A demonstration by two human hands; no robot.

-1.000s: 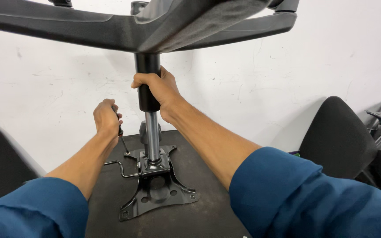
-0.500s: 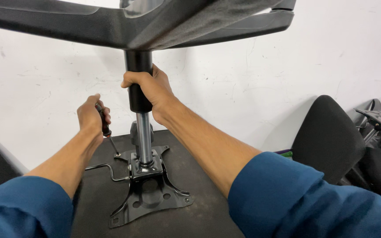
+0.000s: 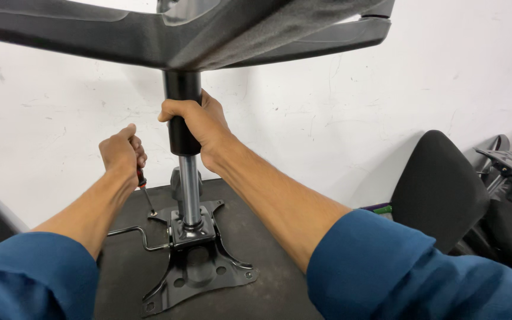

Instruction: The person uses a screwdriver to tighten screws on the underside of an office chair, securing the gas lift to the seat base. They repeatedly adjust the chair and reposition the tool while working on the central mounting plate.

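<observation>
Right hand [image 3: 200, 127] is wrapped tight around the black cylindrical sleeve of the chair's gas-lift column [image 3: 182, 118], fingers fully closed, holding it upright — column axis is vertical, with the bare chrome piston rod [image 3: 189, 181] running down into the black stamped-steel seat mechanism plate [image 3: 200, 269]. That plate lies flat on the dark upturned seat underside [image 3: 122, 272], which is serving as the tabletop. The black five-arm plastic chair base [image 3: 179, 32] sits on top of the column, overhead, its arms cut off by the frame edges. Left hand [image 3: 122, 153] is fisted on a slim screwdriver with a red-and-black handle [image 3: 144, 189]; most of the handle is buried in the fist. Shaft slants down and to the right, tip at the rear-left corner tab of the plate, just left of the column foot — so the left hand is the nearer one to that corner, and the fastener lies below and slightly right of it. Can't make out a screw head under the tip, too small. A bent steel lever rod [image 3: 131, 232] sticks out left from the mechanism. Black padded chair backrest [image 3: 440, 178] leans by the white wall [image 3: 386, 106] at right, with more chair hardware behind it, partly cropped.
</observation>
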